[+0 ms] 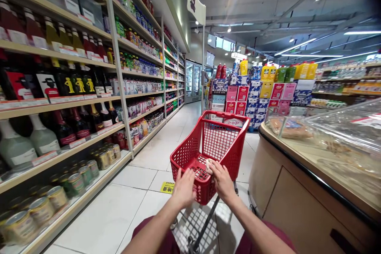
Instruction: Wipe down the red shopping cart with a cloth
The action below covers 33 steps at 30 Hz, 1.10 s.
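A red plastic shopping cart (224,143) stands in the aisle right before me, its basket wall pierced with a grid of holes. My left hand (185,188) is at the left part of the cart's near rim, fingers stretched out and apart, holding nothing I can see. Whether it touches the rim I cannot tell. Over the right part of that rim, my right hand (222,179) has its fingers bent over a crumpled white cloth or tissue (209,166). Part of this white piece is hidden beneath the fingers. Through the basket, only the red grid floor shows.
Shelves of bottles and cans (77,131) line the left side. At right is a rounded display counter (276,166) with clear covers. Stacked drink cartons (238,99) stand beyond the cart. A yellow floor sticker (167,187) lies on the white tiles (131,210).
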Motion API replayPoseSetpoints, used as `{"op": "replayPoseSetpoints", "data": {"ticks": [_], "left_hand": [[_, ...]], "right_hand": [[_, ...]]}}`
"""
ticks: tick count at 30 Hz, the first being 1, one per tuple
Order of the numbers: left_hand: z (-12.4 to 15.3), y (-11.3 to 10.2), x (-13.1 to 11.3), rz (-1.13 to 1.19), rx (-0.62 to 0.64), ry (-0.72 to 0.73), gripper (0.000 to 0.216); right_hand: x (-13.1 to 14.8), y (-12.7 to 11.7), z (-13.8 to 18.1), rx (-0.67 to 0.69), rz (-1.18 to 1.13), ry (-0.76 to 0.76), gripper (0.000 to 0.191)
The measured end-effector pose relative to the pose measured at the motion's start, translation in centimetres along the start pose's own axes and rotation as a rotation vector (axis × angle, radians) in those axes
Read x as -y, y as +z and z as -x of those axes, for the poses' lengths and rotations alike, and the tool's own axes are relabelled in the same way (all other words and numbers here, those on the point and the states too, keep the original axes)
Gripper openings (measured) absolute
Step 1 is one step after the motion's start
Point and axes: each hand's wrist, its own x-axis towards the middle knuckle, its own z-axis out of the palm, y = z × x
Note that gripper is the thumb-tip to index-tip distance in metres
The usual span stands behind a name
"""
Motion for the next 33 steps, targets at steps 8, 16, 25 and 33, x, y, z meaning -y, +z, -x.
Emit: {"op": "replayPoseSetpoints", "data": {"ticks": [8,16,25,33], "left_hand": [[-3.0,0.6,-0.8,-0.057,-0.035,0.036,0.050],[-4.3,2.0,-0.5,-0.062,-0.100,-0.035,0.055],[-6.6,3.1,-3.3,-0.043,-0.171,0.150,0.054],[-7.3,4.5,-3.5,0.025,-0.266,0.227,0.052]], "right_hand": [[-2.2,-2.7,2.8,0.051,-0.170,0.053,0.052],[-1.4,-2.0,2.9,-0.091,0.045,0.310,0.049],[0.1,-6.3,-0.1,0.177,0.242,0.369,0.040],[-1.6,-6.7,-1.0,0.233,0.265,0.512,0.040]]}}
